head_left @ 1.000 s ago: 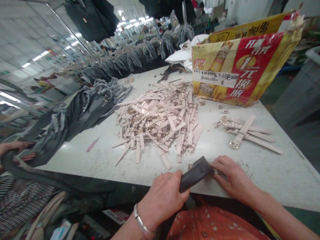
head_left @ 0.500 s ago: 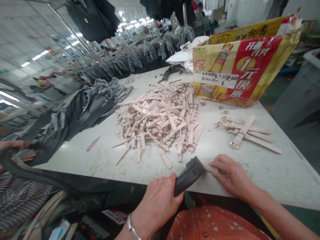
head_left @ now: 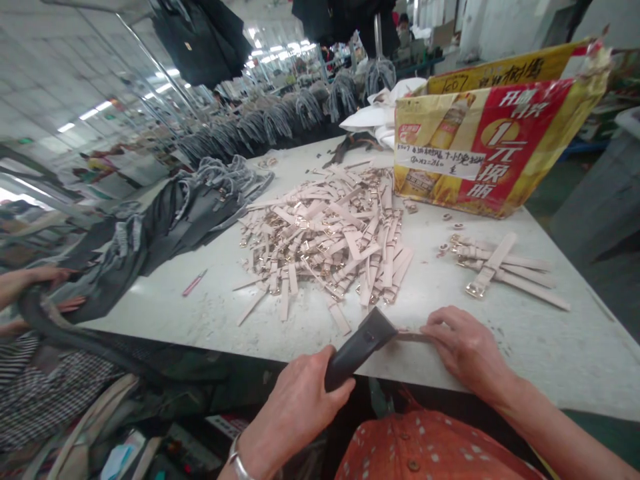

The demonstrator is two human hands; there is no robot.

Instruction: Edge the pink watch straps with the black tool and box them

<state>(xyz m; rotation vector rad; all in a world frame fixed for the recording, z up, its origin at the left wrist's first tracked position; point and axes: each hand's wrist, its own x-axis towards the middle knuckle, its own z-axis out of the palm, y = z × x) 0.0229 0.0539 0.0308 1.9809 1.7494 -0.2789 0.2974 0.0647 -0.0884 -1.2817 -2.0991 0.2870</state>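
Note:
My left hand (head_left: 305,393) is closed around a dark grey strap-like piece (head_left: 357,347), whose wide end points up and to the right over the table's near edge. Thumb and fingers of my right hand (head_left: 463,343) pinch the end of a thin pale strip (head_left: 413,333). The strip's other end meets the wide end of the dark piece. Beyond my hands lies a large heap of pale pink straps with metal buckles (head_left: 325,233). Several more buckled straps (head_left: 510,267) lie crossed on the right.
A yellow and red carton (head_left: 465,147) stands at the back right of the table (head_left: 170,320). Pink snips (head_left: 194,283) lie left of the heap. Dark bag pieces (head_left: 170,220) cover the left side, where another person's hands (head_left: 45,280) are. A grey bin (head_left: 605,187) is far right.
My left hand and the dark piece have moved left. More of the pale strip shows between it and my right hand. The view has shifted slightly.

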